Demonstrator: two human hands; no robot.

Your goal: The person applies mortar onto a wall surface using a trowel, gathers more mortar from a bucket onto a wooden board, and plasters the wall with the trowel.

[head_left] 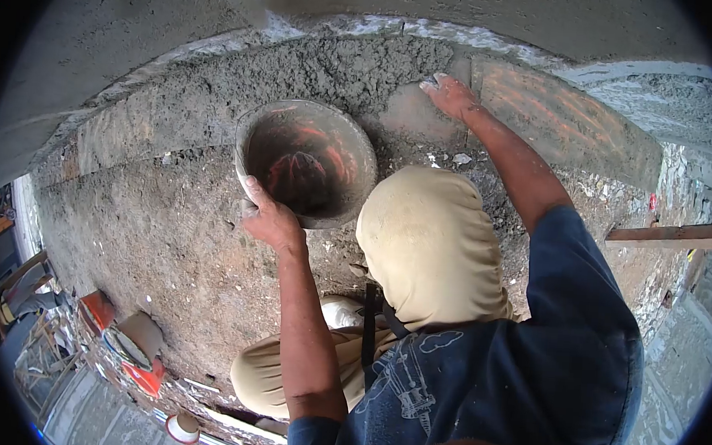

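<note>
My left hand (276, 222) grips the lower left rim of a round, dark bucket (352, 145), which is tilted so its inside shows, with reddish streaks and no mortar heap visible in it. Wet grey mortar (333, 70) lies in a rough band behind the bucket, along the foot of the wall. At the right end of that band my right hand (452, 96) is closed near a smoother tile-like patch (424, 116). Whatever its fingers hold is too small to make out.
A plastered wall (222, 18) rises beyond the mortar. Reddish streaked slabs (566, 113) lie at the right, near a wooden bar (665, 236). Rough dirt ground (168, 235) spreads left of my knees. Red containers (144, 377) and a small pot (183, 429) stand lower left.
</note>
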